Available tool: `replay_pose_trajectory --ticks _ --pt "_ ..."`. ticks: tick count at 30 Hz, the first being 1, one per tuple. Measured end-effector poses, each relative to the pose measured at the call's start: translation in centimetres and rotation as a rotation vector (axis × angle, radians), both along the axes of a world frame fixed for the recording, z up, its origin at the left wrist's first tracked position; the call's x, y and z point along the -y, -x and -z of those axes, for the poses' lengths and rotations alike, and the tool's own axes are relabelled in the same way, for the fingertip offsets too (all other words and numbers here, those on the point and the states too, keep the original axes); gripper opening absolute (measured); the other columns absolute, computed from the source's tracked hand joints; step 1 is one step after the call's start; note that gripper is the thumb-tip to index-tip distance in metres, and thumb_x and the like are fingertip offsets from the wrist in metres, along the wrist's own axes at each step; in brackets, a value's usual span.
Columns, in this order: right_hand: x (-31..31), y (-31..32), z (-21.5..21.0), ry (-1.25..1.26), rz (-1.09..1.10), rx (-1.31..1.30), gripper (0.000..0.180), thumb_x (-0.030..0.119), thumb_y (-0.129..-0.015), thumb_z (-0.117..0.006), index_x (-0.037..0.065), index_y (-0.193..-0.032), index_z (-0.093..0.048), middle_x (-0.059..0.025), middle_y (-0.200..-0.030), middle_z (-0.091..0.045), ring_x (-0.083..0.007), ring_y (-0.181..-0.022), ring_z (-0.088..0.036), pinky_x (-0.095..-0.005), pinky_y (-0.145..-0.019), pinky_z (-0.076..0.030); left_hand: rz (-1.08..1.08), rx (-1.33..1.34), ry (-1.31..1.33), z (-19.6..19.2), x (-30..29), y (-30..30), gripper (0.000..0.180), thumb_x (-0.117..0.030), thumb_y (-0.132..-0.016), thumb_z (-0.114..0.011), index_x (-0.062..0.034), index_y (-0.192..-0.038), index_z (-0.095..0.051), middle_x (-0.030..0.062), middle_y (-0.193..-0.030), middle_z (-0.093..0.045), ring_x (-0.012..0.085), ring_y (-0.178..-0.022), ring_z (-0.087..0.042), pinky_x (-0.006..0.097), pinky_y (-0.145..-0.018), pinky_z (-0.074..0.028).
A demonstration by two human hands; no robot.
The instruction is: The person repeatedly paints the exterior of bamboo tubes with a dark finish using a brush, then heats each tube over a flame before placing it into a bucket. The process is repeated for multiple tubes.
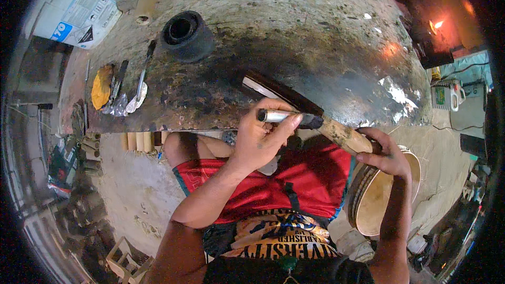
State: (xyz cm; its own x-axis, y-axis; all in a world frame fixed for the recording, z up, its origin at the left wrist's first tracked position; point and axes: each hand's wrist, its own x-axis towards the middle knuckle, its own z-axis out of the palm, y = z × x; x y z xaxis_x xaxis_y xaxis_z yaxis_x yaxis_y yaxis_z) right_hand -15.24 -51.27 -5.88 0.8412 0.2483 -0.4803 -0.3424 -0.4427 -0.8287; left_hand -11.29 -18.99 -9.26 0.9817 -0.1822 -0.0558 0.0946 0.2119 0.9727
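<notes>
Cylinder (276, 116) in left hand (259, 138) — handle (342, 134) in right hand (391, 156)

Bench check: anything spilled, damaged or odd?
Yes. The broad, pale-brown wooden tabletop is heavily blackened through its middle and toward the near edge, as if scorched or stained. Toward its right end, ragged, flat white patches stand out against the dark surface; residue or peeling, I can't tell which.

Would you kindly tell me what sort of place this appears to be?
Probably a workshop: a blackened worktable, a flame by its right end and a wooden-handled tool in the right hand.
</notes>
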Motion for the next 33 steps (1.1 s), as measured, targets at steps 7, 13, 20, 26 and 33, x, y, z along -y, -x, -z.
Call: replay_pose_trajectory --ticks 7,13,20,26,33 --pt "-0.1 -0.2 0.0 0.157 -0.091 0.104 0.059 0.015 -0.076 -0.082 0.004 -0.128 -0.056 -0.0108 -0.12 -0.062 -0.0213 -0.112 -0.059 -0.0346 -0.095 -0.048 -0.302 -0.027 -0.161 0.7 -6.4 -4.3 0.022 -0.016 -0.089 -0.072 -0.0027 -0.102 -0.06 0.005 -0.073 -0.064 0.0077 -0.055 -0.058 0.021 -0.046 -0.046" --pt "-0.1 0.0 0.7 0.094 -0.086 0.177 0.06 0.017 -0.074 -0.082 0.002 -0.127 -0.057 -0.009 -0.114 -0.062 -0.0184 -0.109 -0.057 -0.031 -0.093 -0.046 -0.456 0.049 -0.285 -0.7 -9.7 -6.0 0.024 -0.017 -0.089 -0.072 -0.001 -0.102 -0.058 0.0078 -0.07 -0.064 0.009 -0.054 -0.058 0.022 -0.045 -0.045" --pt "-1.5 0.3 -1.2 0.27 -0.122 0.225 0.06 0.02 -0.072 -0.083 0.003 -0.124 -0.058 -0.0156 -0.115 -0.063 -0.0286 -0.108 -0.062 -0.0379 -0.091 -0.05 -0.105 0.006 0.008 -0.5 -1.0 -0.2 0.021 -0.014 -0.089 -0.072 -0.0056 -0.103 -0.059 0.0011 -0.076 -0.063 0.006 -0.062 -0.058 0.021 -0.048 -0.047" --pt "-2.0 0.3 -2.0 0.343 -0.178 0.307 0.06 0.022 -0.071 -0.082 0.005 -0.123 -0.059 -0.0166 -0.113 -0.063 -0.0329 -0.106 -0.063 -0.0394 -0.09 -0.05 -0.142 0.014 -0.092 0.4 -3.1 -1.7 0.021 -0.014 -0.09 -0.071 -0.0031 -0.103 -0.058 0.0027 -0.077 -0.064 0.0057 -0.063 -0.059 0.021 -0.05 -0.047" --pt "-1.1 0.1 -0.7 0.377 -0.181 0.222 0.067 0.017 -0.066 -0.086 0.005 -0.124 -0.055 -0.0138 -0.111 -0.063 -0.0274 -0.105 -0.062 -0.0364 -0.089 -0.05 -0.468 -0.03 -0.316 -0.9 -10.3 -6.6 0.024 -0.019 -0.089 -0.072 -0.0022 -0.101 -0.059 0.0076 -0.069 -0.064 0.0083 -0.051 -0.056 0.023 -0.044 -0.044"
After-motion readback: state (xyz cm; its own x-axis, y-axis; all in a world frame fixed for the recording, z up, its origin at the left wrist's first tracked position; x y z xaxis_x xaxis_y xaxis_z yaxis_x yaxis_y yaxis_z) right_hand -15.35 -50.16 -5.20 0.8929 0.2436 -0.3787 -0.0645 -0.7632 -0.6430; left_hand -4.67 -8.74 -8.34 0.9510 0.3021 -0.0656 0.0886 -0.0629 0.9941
